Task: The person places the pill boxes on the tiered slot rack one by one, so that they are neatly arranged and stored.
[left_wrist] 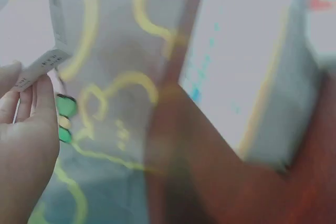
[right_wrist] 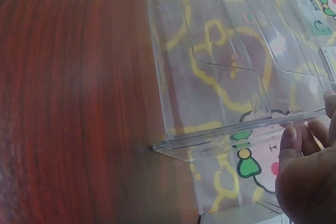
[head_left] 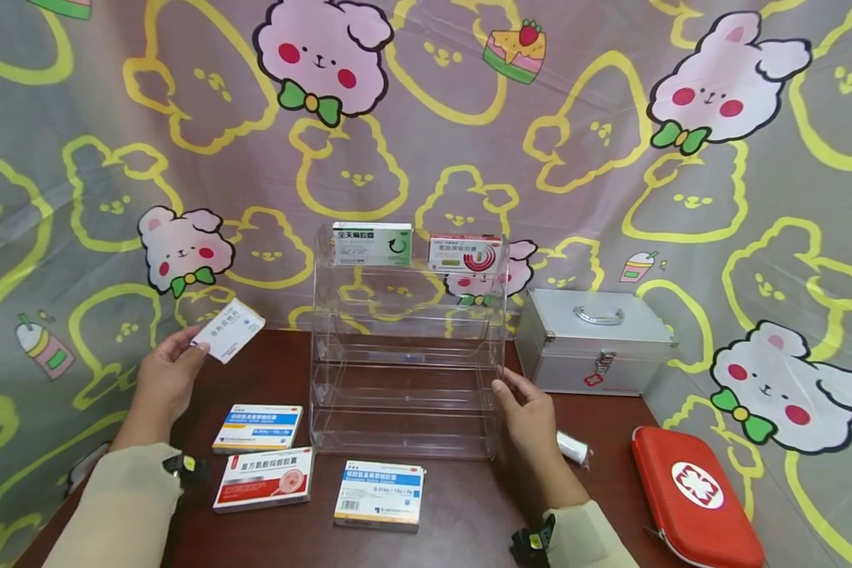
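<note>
My left hand pinches a small white medicine box by its lower corner, raised to the left of a clear acrylic tiered rack. In the left wrist view, the thumb and fingers hold the end of that box. My right hand grips the rack's right side edge, thumb toward the front and fingers along the outside. On the top tier stand a green-and-white medicine box at left and a red-and-white one at right. The lower tiers hold nothing.
Before the rack lie two blue-and-white medicine boxes and a red-and-white box. To the right are a silver metal case, a white roll in clear wrap and a red zipped first-aid pouch. A patterned curtain hangs behind.
</note>
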A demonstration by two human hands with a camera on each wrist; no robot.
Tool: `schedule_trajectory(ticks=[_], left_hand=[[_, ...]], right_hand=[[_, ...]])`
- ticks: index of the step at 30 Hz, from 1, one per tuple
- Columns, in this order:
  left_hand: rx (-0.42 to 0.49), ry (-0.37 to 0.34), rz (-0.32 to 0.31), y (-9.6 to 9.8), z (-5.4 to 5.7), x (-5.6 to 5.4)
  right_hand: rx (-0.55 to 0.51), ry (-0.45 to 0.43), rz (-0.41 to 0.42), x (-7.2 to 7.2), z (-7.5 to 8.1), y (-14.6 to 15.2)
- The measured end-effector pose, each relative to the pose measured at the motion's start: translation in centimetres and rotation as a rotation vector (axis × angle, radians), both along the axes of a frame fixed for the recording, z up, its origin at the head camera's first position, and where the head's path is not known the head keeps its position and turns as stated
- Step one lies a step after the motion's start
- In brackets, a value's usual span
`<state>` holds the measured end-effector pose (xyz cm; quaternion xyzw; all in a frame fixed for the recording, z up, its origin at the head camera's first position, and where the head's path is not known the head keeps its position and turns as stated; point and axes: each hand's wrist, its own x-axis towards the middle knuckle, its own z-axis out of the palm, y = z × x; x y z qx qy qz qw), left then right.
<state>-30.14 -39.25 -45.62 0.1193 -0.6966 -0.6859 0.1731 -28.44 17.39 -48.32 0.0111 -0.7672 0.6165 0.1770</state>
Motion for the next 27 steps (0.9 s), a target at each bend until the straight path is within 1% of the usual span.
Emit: schedule_trajectory(ticks=[2, 3, 5, 7, 9, 11, 15, 16, 18, 20, 22, 24, 26, 27], left_hand=[[0.183, 0.126, -0.050, 0.9, 1.4, 0.3], [0.246, 0.187, -0.078, 1.5, 2.1, 0.4], [0.300, 0.278, -0.129, 2.7, 3.4, 0.7], [0.299, 0.352, -0.172, 4.0, 4.8, 0.9], [0.262, 0.385, -0.201, 5.5, 6.2, 1.1], [0.182, 0.388, -0.200, 7.1, 7.8, 1.4], [-0.109, 0.345, -0.157, 11.0, 11.0, 2.2], [-0.191, 0.344, -0.145, 12.1, 11.7, 2.3], [-0.298, 0.369, -0.149, 14.2, 12.8, 2.1], [-0.351, 0.411, -0.184, 16.4, 13.6, 1.5], [-0.356, 0.457, -0.241, 18.5, 14.0, 0.4], [-0.365, 0.477, -0.289, 20.6, 14.3, -0.6], [-0.396, 0.483, -0.316, 22.5, 14.4, -1.5], [-0.425, 0.488, -0.321, 23.4, 14.3, -1.8]], right_hand=[[-0.004, 0.007, 0.004, 0.0, 0.1, 0.1], [-0.004, 0.010, 0.003, -0.1, 0.1, 0.1], [-0.007, 0.016, 0.004, -0.1, 0.1, 0.1], [-0.010, 0.022, 0.006, 0.0, 0.1, 0.1], [-0.012, 0.024, 0.006, 0.0, 0.1, 0.1], [-0.012, 0.026, 0.010, 0.1, 0.1, 0.1], [-0.014, 0.025, 0.014, 0.2, 0.0, 0.0], [-0.012, 0.024, 0.015, 0.1, 0.0, 0.0], [-0.011, 0.022, 0.017, 0.1, -0.1, 0.0], [-0.012, 0.022, 0.013, -0.1, -0.2, 0.1], [-0.014, 0.022, 0.009, -0.2, -0.2, 0.2], [-0.017, 0.022, 0.008, -0.2, -0.2, 0.3], [-0.016, 0.019, 0.009, -0.2, -0.2, 0.2], [-0.014, 0.018, 0.011, -0.2, -0.2, 0.2]])
